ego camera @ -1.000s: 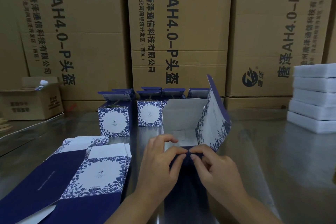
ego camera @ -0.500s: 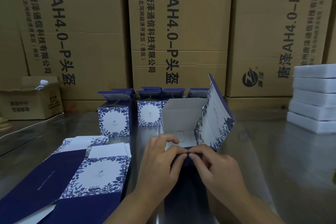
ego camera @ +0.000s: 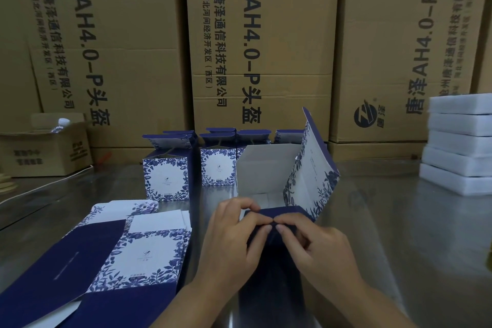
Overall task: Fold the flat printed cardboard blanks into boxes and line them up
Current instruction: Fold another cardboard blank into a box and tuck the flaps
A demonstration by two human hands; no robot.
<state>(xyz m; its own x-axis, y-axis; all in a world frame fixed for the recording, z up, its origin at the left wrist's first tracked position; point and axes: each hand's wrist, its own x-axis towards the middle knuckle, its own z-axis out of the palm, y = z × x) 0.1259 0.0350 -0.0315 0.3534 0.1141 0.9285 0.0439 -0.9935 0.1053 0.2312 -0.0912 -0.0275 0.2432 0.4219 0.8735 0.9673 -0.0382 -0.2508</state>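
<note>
At the near middle of the steel table (ego camera: 399,234), a half-folded box (ego camera: 269,168) stands open, white inside, its right wall printed with blue flowers and leaning outward, its near flap dark navy. The left hand (ego camera: 234,237) and right hand (ego camera: 316,245) meet on that navy flap, each pinching it with curled fingers, fingertips touching. Flat blanks (ego camera: 143,253) lie by the near left edge; finished boxes (ego camera: 166,180) stand in a row behind.

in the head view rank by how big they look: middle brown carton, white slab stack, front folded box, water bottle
middle brown carton
white slab stack
front folded box
water bottle
Bottle mostly hidden; stack cut by frame edge.
</note>
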